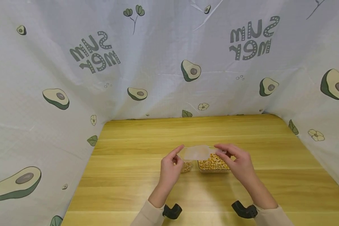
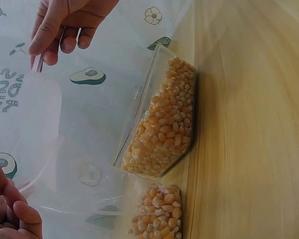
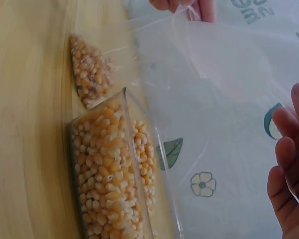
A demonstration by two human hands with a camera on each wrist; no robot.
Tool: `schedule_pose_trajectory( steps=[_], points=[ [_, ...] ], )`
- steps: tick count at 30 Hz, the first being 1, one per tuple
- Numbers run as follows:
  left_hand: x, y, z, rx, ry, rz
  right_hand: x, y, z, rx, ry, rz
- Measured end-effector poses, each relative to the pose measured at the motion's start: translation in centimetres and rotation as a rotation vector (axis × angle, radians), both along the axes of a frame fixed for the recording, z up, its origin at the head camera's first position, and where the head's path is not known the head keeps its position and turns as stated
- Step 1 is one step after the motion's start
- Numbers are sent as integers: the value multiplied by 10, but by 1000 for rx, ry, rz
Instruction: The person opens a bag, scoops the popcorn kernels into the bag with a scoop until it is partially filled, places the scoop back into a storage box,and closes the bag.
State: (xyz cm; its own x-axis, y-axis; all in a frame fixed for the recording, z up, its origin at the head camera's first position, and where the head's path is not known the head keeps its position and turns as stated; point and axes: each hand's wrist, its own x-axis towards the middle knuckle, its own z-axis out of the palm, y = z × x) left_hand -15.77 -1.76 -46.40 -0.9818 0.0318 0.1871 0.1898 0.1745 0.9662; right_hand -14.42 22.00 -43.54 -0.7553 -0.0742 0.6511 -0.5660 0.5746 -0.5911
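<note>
My right hand point(image 1: 238, 160) pinches the handle of a translucent white scoop point(image 1: 197, 153), which is held level with its bowl toward the left. The scoop's bowl overlaps the mouth of a clear plastic bag point(image 2: 104, 194). My left hand point(image 1: 170, 168) pinches the bag's upper edge and keeps it raised. Corn kernels point(image 2: 159, 211) fill the bag's bottom, which rests on the table. Right of the bag stands a clear rectangular box point(image 3: 127, 129) holding many more kernels point(image 1: 213, 163); the right hand and scoop are above it.
The wooden table point(image 1: 135, 175) stretches around the box and bag. A pale curtain point(image 1: 161, 53) with avocado prints hangs behind it and along both sides. Black wrist mounts point(image 1: 172, 212) sit at both wrists.
</note>
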Motion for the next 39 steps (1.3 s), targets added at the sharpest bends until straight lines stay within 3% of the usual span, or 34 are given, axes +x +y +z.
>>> schedule_pose_trajectory(
  steps=[8,16,20,28,39],
  points=[
    [-1,1,1,14,-15,-10,8,11,-7,4,-67,-110],
    [-5,2,7,50,-27,-43,16,32,-16,-197,-175,-243],
    [-9,4,11,70,-34,-63,21,43,-20,-239,-227,-299],
    [-13,8,23,161,-85,-103,25,51,-30,-200,-215,-308],
    [-16,9,21,253,-129,-99,24,51,-44,-181,-266,-351]
  ],
)
